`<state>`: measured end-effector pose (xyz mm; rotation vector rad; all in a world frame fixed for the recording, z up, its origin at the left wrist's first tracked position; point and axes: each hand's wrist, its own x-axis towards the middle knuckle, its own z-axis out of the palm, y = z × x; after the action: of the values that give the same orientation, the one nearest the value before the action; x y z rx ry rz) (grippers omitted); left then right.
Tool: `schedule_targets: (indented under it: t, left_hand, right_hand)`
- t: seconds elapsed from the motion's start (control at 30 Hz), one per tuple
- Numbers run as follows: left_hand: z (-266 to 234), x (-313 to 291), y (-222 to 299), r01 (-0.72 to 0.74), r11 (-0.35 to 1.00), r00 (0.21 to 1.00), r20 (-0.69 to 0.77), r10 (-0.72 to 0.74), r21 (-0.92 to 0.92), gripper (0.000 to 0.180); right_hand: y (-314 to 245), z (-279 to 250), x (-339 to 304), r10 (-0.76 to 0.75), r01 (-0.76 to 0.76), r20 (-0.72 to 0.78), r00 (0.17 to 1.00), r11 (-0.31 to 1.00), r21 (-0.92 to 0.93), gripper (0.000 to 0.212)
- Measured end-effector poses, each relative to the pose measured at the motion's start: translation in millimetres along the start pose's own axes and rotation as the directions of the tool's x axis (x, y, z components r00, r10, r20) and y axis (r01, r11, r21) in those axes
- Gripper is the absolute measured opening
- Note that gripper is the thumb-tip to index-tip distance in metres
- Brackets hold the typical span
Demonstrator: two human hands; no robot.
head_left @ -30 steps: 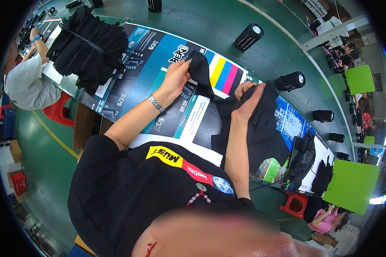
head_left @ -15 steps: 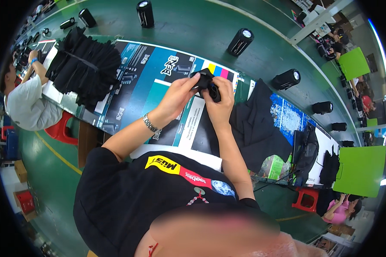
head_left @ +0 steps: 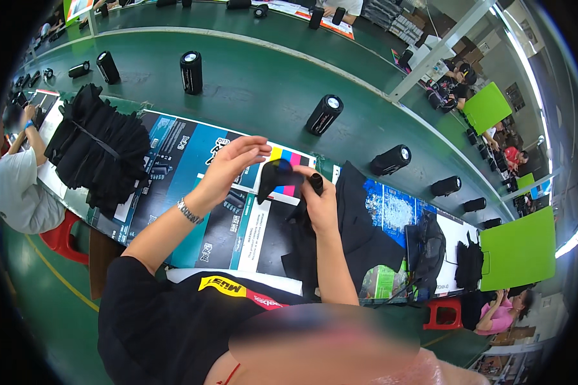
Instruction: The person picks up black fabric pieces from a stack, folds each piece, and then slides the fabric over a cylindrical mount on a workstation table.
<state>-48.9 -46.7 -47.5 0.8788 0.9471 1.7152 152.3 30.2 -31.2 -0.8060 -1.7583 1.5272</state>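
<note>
Black fabric piece sits near the centre of the frame, above the table, its right end pinched by the right hand, which also holds a small dark cylinder. Just upper left of the fabric, the left hand is spread, fingers extended. Flat black cloth lies right of centre; a strapped black bundle fills the left.

There are two red stools, one large tied bundle and one metal watch.
</note>
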Motion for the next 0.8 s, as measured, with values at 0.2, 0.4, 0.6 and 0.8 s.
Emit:
schedule_targets:
  t: [0.2,0.4,0.6,0.8]
  left_hand:
    - [33.0,32.0,0.5,0.31,0.95,0.888,0.347,-0.301,0.033,0.026]
    - [28.0,63.4,-19.1,0.21,0.961,0.808,0.521,-0.274,0.181,0.021]
    - [36.5,121.3,-32.6,0.267,0.964,0.839,0.488,-0.24,0.013,0.024]
    - [54.5,214.9,-86.0,-0.108,0.953,0.983,0.175,0.06,0.282,0.023]
  right_hand:
    - [-15.1,-18.8,14.4,-0.312,0.317,0.062,0.948,0.943,-0.096,0.02]
    - [-27.4,-34.8,18.6,-0.13,0.135,-0.117,0.985,0.99,0.034,0.019]
    - [-11.7,-83.6,61.7,0.189,-0.16,-0.182,0.965,0.973,0.164,0.01]
    - [34.9,-113.6,140.3,-0.265,0.174,-0.486,0.833,0.959,-0.223,0.015]
